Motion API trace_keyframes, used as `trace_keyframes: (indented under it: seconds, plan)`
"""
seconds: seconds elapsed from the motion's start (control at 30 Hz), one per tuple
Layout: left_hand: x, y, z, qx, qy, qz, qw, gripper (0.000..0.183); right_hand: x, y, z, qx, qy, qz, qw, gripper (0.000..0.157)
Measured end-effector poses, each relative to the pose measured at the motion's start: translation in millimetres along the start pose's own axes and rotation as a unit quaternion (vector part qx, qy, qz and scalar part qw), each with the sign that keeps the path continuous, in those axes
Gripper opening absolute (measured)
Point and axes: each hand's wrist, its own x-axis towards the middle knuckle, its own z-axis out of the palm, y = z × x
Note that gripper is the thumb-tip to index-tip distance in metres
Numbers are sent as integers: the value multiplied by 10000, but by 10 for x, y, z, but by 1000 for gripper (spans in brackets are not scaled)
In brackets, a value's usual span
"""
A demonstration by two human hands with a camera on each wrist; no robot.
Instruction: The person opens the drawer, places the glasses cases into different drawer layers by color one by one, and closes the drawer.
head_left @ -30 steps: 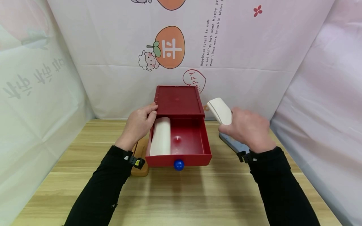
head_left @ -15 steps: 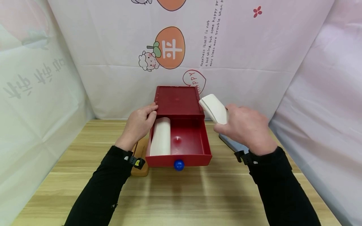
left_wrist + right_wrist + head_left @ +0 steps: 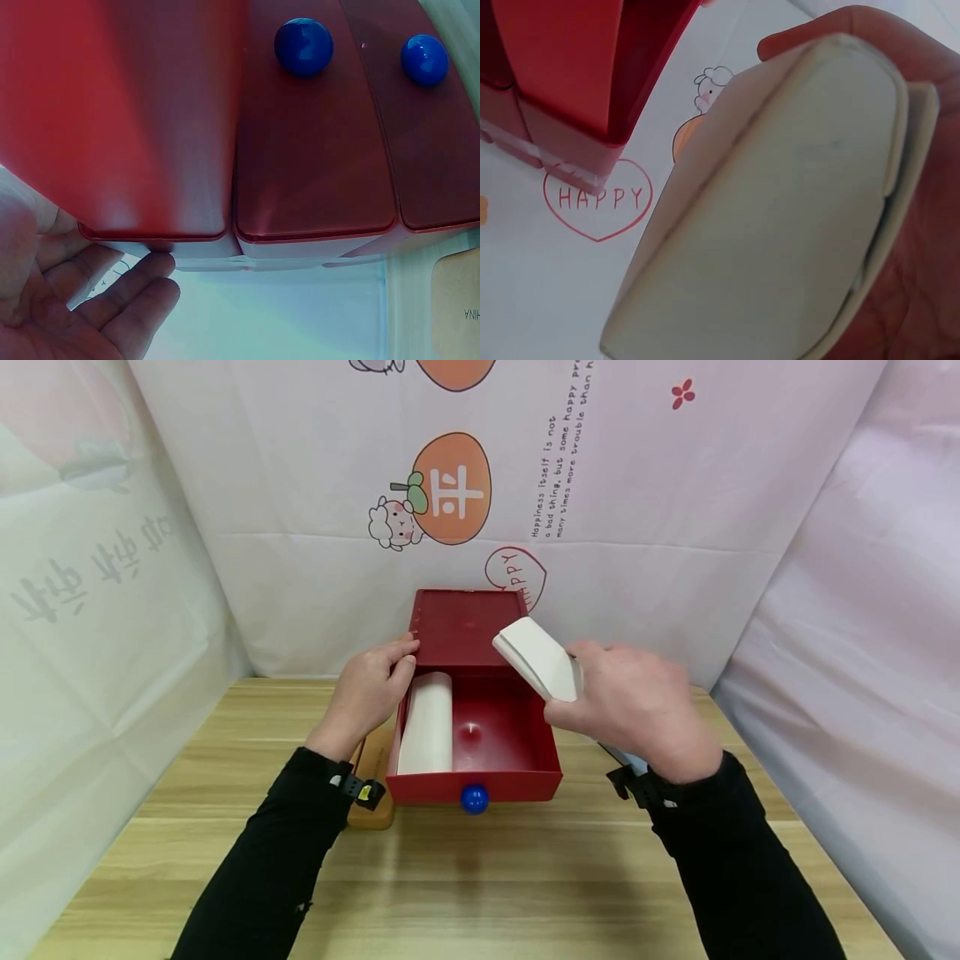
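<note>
A dark red drawer cabinet [image 3: 467,627] stands against the back cloth, its top drawer [image 3: 510,739] pulled out by a blue knob's side. One white case [image 3: 427,727] lies lengthwise along the drawer's left wall. My left hand [image 3: 371,693] rests at the cabinet's left side, fingers fairly straight; in the left wrist view its fingers [image 3: 139,315] lie against the side near the open drawer. Above the drawer's right wall, my right hand [image 3: 637,710] grips a second white case, which looks like a glasses case [image 3: 538,656], tilted. A lid seam runs along this case [image 3: 757,217] in the right wrist view.
Left of the cabinet lies a tan case [image 3: 372,777], partly under the left wrist. A blue-grey flat object [image 3: 628,760] shows on the right, mostly hidden by my right hand. Lower drawers have blue knobs [image 3: 304,46]. Printed cloth [image 3: 637,485] hangs behind.
My right hand has carried the white glasses case leftward, from beside the cabinet to over the drawer's right edge. My left hand, the drawer and the case inside stay put.
</note>
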Motion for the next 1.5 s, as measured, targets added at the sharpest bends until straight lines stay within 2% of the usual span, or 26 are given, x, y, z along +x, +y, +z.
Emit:
trace_keyframes:
  seconds: [0.17,0.33,0.53,0.77,0.97,1.5]
  plan:
    - [-6,5,-8,-31,-24,15,10000,45,-10,-86,0,-14,-13,-187,9998,66]
    - [-6,3,-12,-44,-35,17,10000,45,-33,-149,-6,-42,12,-483,9988,65]
    - [0,-4,-7,-59,-19,61,10000,45,-53,-217,-1,-42,-174,-744,9971,62]
    - [-5,-8,-10,-85,-2,94,9999,45,-69,-296,20,-141,-277,-802,9963,65]
    - [-2,-9,-12,-48,39,100,9999,44,-76,-349,43,-206,-263,-878,9956,62]
    - [1,-23,-8,-29,68,107,9999,44,-36,-423,111,-175,-631,-1060,9922,52]
